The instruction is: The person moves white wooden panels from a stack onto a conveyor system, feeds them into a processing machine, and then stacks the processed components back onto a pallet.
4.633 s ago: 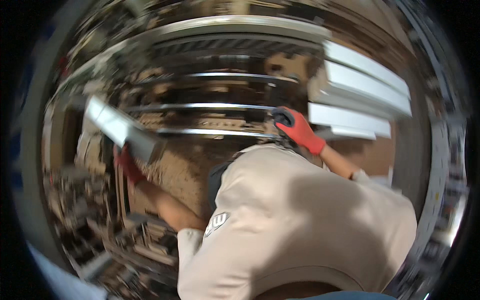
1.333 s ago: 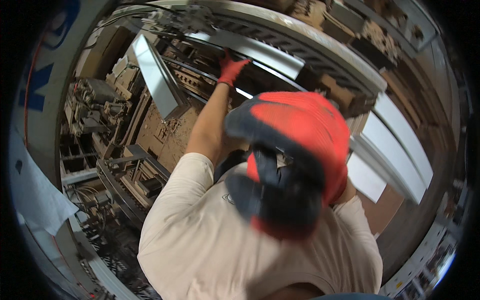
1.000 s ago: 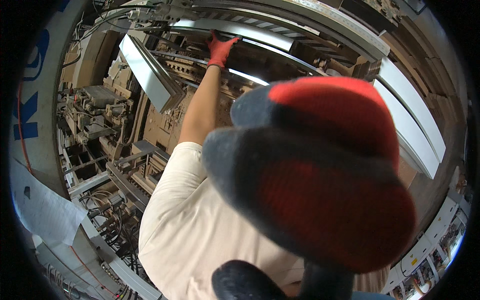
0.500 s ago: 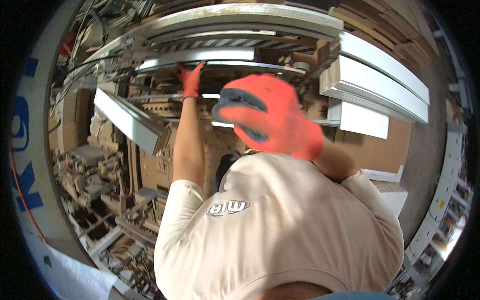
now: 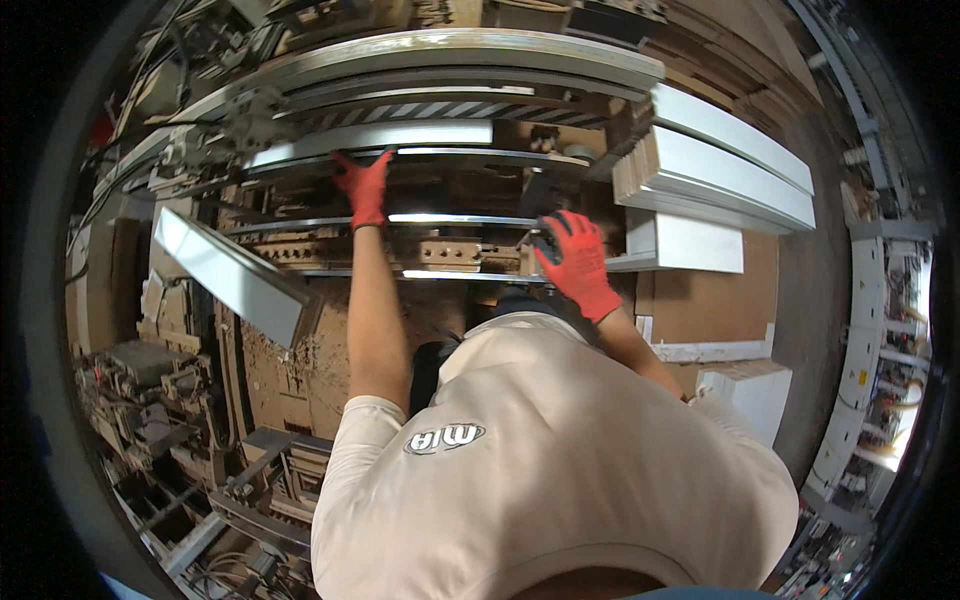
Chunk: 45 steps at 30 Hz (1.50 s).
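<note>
My left hand (image 5: 362,190), in a red glove, reaches over the machine with thumb and fingers spread. Its fingertips are at the near edge of a long white board (image 5: 400,133), beside a thin metal rail (image 5: 450,151). Whether they press on board or rail I cannot tell. My right hand (image 5: 578,262), gloved in red with a dark palm, hangs by the right ends of the nearer metal rails (image 5: 455,219). A gap shows between its thumb and bent fingers, and nothing is visible in it.
White boards are stacked (image 5: 735,175) to the right, above a brown sheet (image 5: 715,300). On the left, several white pieces lean at a slant (image 5: 230,275). A long pale beam (image 5: 450,42) spans the far side. Dusty machine parts (image 5: 150,385) fill the lower left.
My right hand has dropped from close in front of my chest to the rail ends. My left hand stays at the white board, while the whole view has shifted slightly.
</note>
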Each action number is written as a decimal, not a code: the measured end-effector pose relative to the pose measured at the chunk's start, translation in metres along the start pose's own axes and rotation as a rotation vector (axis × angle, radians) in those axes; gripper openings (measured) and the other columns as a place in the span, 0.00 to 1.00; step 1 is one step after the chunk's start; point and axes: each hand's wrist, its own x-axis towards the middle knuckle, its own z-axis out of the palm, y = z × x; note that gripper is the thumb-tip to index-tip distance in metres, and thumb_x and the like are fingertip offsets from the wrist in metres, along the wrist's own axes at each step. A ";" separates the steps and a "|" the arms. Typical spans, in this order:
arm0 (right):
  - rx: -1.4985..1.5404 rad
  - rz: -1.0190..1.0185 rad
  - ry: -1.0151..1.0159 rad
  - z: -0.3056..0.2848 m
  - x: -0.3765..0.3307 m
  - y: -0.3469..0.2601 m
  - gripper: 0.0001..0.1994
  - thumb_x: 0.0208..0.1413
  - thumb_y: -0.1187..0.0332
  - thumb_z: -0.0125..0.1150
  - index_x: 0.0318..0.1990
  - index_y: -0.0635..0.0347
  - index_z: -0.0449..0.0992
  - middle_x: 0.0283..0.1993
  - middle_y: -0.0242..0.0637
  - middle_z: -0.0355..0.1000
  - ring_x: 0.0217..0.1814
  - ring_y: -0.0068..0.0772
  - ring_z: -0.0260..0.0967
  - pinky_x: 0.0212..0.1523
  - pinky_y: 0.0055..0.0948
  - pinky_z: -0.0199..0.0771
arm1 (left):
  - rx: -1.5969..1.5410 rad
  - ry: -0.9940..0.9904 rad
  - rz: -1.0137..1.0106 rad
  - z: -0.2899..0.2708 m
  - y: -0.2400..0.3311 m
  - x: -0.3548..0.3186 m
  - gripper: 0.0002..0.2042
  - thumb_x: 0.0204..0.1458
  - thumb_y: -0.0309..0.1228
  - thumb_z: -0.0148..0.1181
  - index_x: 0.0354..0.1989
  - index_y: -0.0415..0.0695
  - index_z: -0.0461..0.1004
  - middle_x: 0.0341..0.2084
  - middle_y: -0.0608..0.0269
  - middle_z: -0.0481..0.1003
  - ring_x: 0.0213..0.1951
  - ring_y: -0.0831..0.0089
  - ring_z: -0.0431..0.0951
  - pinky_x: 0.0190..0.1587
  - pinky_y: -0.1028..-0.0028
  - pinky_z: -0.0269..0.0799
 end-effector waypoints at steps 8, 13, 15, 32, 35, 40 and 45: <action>-0.051 0.058 0.042 0.014 -0.001 0.000 0.26 0.45 0.59 0.67 0.54 0.50 0.72 0.56 0.40 0.66 0.61 0.49 0.58 0.59 0.47 0.57 | -0.040 -0.053 -0.031 -0.007 0.027 -0.013 0.63 0.35 0.55 0.73 0.73 0.43 0.35 0.66 0.25 0.45 0.68 0.37 0.47 0.68 0.54 0.51; -0.051 0.052 0.045 0.017 -0.002 0.004 0.25 0.45 0.61 0.68 0.54 0.52 0.72 0.58 0.40 0.66 0.62 0.50 0.58 0.61 0.48 0.57 | 0.050 -0.095 -0.140 -0.013 0.043 -0.016 0.64 0.33 0.60 0.72 0.73 0.47 0.35 0.66 0.21 0.43 0.68 0.36 0.48 0.67 0.56 0.53; -0.035 0.045 0.046 0.019 0.000 0.004 0.24 0.45 0.62 0.68 0.53 0.53 0.73 0.57 0.41 0.66 0.62 0.51 0.58 0.61 0.48 0.57 | 0.051 -0.037 -0.111 -0.011 0.033 -0.013 0.64 0.32 0.59 0.72 0.73 0.47 0.35 0.66 0.22 0.43 0.69 0.37 0.48 0.67 0.56 0.54; -0.081 -0.013 0.070 0.033 -0.001 0.018 0.24 0.45 0.62 0.65 0.53 0.54 0.72 0.56 0.40 0.67 0.60 0.53 0.58 0.59 0.51 0.58 | 0.060 -0.047 -0.138 -0.027 0.050 -0.020 0.62 0.33 0.53 0.73 0.73 0.47 0.36 0.68 0.30 0.43 0.70 0.39 0.45 0.64 0.53 0.58; -0.124 0.002 0.066 0.034 0.002 0.018 0.24 0.45 0.62 0.65 0.53 0.52 0.72 0.56 0.40 0.67 0.60 0.53 0.59 0.59 0.51 0.58 | -0.011 -0.089 -0.148 -0.024 0.045 -0.020 0.62 0.34 0.53 0.73 0.73 0.47 0.35 0.67 0.30 0.44 0.70 0.40 0.46 0.64 0.52 0.57; -0.105 -0.013 0.056 0.033 0.003 0.018 0.23 0.46 0.62 0.64 0.53 0.52 0.72 0.55 0.39 0.67 0.59 0.53 0.59 0.59 0.50 0.58 | 0.007 -0.069 -0.133 -0.021 0.042 -0.019 0.62 0.34 0.52 0.73 0.73 0.47 0.35 0.67 0.31 0.46 0.69 0.41 0.48 0.65 0.52 0.55; -0.105 0.001 0.038 0.032 0.003 0.016 0.23 0.46 0.63 0.65 0.52 0.53 0.72 0.55 0.40 0.67 0.59 0.53 0.59 0.59 0.50 0.58 | 0.020 -0.049 -0.130 -0.022 0.043 -0.022 0.61 0.34 0.53 0.73 0.73 0.47 0.36 0.67 0.31 0.47 0.69 0.41 0.48 0.65 0.52 0.55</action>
